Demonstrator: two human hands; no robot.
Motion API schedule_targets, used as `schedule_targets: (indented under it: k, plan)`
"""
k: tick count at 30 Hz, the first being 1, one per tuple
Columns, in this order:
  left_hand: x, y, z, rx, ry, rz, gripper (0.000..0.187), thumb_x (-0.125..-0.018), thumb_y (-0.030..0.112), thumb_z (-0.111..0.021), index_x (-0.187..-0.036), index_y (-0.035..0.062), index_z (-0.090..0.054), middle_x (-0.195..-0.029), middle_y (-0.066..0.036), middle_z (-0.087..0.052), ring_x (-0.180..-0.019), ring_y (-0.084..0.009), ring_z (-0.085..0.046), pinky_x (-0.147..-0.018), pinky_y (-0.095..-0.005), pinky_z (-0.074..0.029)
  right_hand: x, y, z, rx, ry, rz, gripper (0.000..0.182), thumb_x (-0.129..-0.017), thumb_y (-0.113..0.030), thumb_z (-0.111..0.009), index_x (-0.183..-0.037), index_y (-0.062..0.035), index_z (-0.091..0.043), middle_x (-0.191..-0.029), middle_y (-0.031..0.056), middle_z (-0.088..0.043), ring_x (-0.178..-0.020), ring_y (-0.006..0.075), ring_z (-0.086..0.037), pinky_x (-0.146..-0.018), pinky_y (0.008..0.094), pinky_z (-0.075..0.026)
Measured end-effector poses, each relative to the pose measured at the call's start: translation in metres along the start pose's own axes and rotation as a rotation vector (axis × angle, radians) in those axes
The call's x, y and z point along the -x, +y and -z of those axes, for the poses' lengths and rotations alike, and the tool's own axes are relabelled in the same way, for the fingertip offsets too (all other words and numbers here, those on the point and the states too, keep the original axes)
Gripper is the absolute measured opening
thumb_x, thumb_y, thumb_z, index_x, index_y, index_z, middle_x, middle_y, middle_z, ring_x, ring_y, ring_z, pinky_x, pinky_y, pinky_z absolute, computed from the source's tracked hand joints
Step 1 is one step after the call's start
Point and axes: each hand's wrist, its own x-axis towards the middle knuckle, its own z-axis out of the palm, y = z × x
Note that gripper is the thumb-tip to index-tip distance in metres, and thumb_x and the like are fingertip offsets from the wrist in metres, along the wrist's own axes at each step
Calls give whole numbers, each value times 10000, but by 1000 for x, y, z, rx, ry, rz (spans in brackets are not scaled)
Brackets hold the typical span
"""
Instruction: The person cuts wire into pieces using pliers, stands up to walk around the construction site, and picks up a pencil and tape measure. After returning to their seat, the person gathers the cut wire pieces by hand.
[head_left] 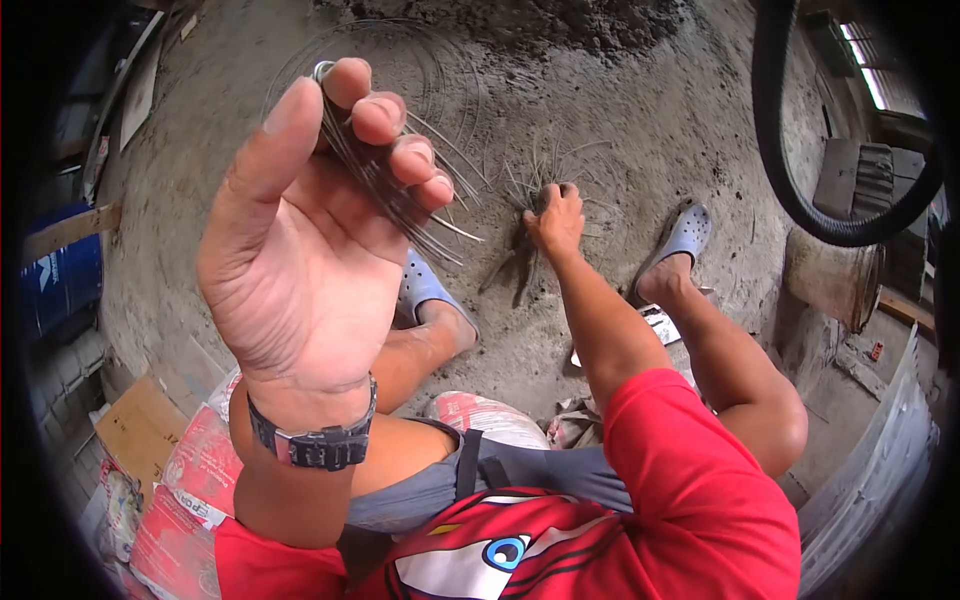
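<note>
Raised close to the camera, my left hand (310, 240) faces palm up, its thumb and curled fingers closed round a bundle of thin metal wires (365, 165). The bundle's bent, looped end shows at the fingertips, and the loose ends fan out past the palm. Down at the ground, my right hand (557, 222) has its fingers bent over a spread of loose wires (535, 165). What its fingertips grip is hidden. Beside its thumb, the dark handles of a plier-like tool (515, 262) point back toward me; its head cannot be seen.
A large wire coil (440, 60) lies on the rough grey ground (640, 110). Red-and-white sacks (190, 480) and cardboard (148, 430) are at left, behind them a blue drum (60, 275). A black corrugated hose (790, 170) hangs at upper right. My feet wear blue clogs (688, 232).
</note>
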Motion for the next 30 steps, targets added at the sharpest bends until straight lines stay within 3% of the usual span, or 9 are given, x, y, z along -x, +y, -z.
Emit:
schedule_targets:
  k: [1,3,10,12,14,17,23,28,30]
  plan:
    - [0,-1,0,3,13,5,310,-1055,312,-649,-1259,81,-614,-1057,-23,-605,-980,-198,-559,-927,-399,-437,-2,8,-2,-1,4,-4,697,-775,-301,-894,-1355,-104,-560,-1543,228,-424,-1398,430,-465,-1096,578,-452]
    - [1,0,0,-7,7,7,310,-1053,309,-653,-1258,80,-614,-1055,-22,-606,-977,-196,-559,-924,-395,-438,-4,16,1,-46,-36,-77,535,-768,-225,-859,-1197,-58,-586,-1336,236,-565,-1221,441,-580,-1001,524,-513]
    - [2,0,-11,-58,0,-15,293,-1035,283,-686,-1226,67,-634,-1032,-22,-623,-946,-195,-579,-895,-393,-474,16,37,53,-163,61,-4,427,-735,-187,-829,-1064,-17,-614,-987,231,-687,-997,439,-677,-889,499,-538]
    - [2,-9,-15,-27,-15,-12,269,-1023,261,-703,-1195,60,-657,-998,-24,-643,-922,-199,-603,-880,-394,-496,29,38,94,-283,13,22,353,-733,-173,-802,-996,-15,-627,-928,204,-714,-901,364,-703,-845,432,-550]
    - [9,-16,-27,11,9,-8,254,-967,209,-759,-1143,29,-724,-957,-53,-715,-856,-207,-672,-811,-371,-566,38,46,151,-257,-56,81,274,-750,-105,-770,-940,-20,-592,-851,97,-691,-781,170,-642,-739,335,-537]
    - [19,-22,-38,-34,-6,-2,231,-990,216,-734,-1140,42,-711,-949,-42,-704,-857,-190,-661,-819,-364,-551,45,53,200,-525,-232,118,245,-793,49,-704,-911,-81,-534,-869,-46,-574,-776,73,-586,-613,262,-498]
    - [12,-46,-27,-320,-64,30,188,-1009,203,-724,-1136,67,-701,-953,-27,-739,-834,-126,-690,-754,-284,-565,116,-10,346,-709,-280,18,271,-809,80,-703,-971,-55,-533,-915,-1,-622,-796,102,-647,-635,271,-566]
    - [7,-64,-30,-565,-51,76,240,-986,221,-760,-1166,75,-697,-994,-34,-750,-880,-120,-693,-801,-271,-543,122,-1,362,-648,-339,91,258,-799,75,-693,-990,-18,-546,-940,19,-641,-821,101,-634,-681,284,-558]
    - [8,-69,-39,-805,-139,15,289,-972,187,-776,-1211,61,-674,-1099,-48,-742,-974,-117,-673,-870,-268,-513,125,-15,354,-527,-183,348,253,-779,74,-676,-986,4,-549,-949,14,-651,-834,95,-623,-728,288,-545]
